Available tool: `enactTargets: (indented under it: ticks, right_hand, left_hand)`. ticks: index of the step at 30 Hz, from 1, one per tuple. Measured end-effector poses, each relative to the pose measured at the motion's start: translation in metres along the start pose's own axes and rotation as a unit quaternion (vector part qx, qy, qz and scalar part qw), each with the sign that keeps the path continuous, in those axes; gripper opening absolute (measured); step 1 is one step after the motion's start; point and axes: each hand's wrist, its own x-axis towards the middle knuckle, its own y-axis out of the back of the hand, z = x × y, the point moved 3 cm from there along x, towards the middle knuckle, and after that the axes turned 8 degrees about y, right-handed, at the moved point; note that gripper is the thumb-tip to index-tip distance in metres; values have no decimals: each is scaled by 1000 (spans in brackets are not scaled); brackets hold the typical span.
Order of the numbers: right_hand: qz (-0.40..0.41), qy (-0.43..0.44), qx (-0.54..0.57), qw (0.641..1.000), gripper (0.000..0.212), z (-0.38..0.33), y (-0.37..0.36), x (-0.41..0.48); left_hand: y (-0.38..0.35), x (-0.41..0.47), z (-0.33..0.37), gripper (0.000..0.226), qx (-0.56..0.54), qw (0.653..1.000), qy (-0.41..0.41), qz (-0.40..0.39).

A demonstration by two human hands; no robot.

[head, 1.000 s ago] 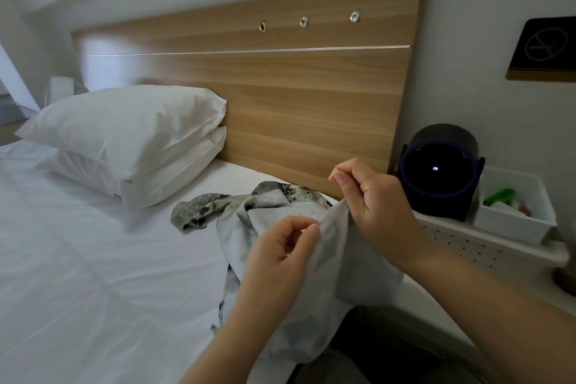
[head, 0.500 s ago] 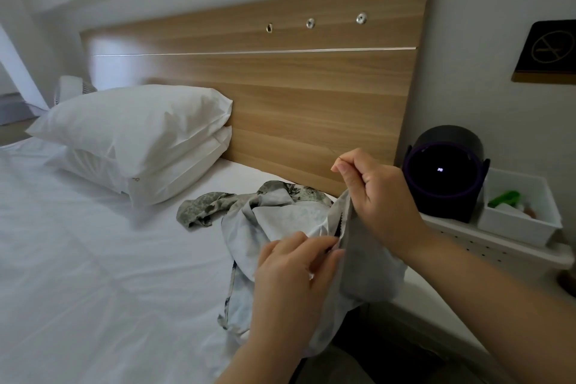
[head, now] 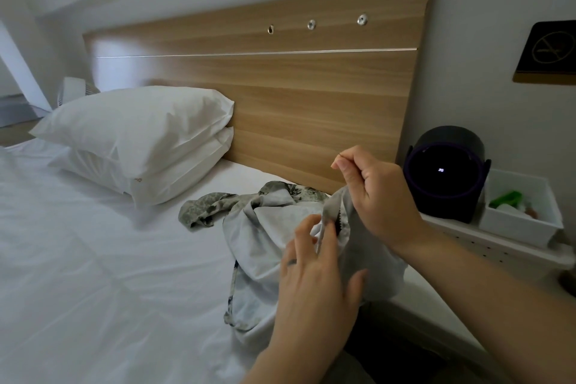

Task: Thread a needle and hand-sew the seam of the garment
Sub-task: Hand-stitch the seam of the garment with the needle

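Note:
A pale grey garment (head: 265,227) with a patterned outer side lies bunched on the white bed (head: 93,274). My right hand (head: 377,196) holds its upper edge raised, with thumb and forefinger pinched together above the cloth. I cannot make out a needle or thread between them. A short dark zigzag seam (head: 338,224) shows on the fold just below that hand. My left hand (head: 314,274) rests on the garment with its fingers spread, the fingertips touching the fold beside the seam.
Two white pillows (head: 140,140) are stacked at the left against the wooden headboard (head: 280,97). On a white bedside shelf (head: 498,249) stand a round black device (head: 445,174) and a white bin (head: 523,224) holding small items.
My left hand let go of its pinch on the cloth, sank lower and spread its fingers over the fold. My right hand kept the edge raised.

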Motion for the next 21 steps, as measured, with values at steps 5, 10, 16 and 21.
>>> enactTargets:
  ticks: [5,10,16,21]
  right_hand:
    - [4,-14,-4,1000,20,2,5,3]
    - [-6,-9,-6,1000,19,-3,6,8]
    - [1,-7,0,1000,20,-9,7,18]
    - [-2,-7,-10,1000,21,-9,9,19]
  left_hand:
    - [22,15,-5,44,-206,975,66,41]
    - [55,39,-16,13,-290,944,98,126]
    - [54,53,-14,23,-199,970,66,119]
    - [34,52,-32,38,-98,992,60,59]
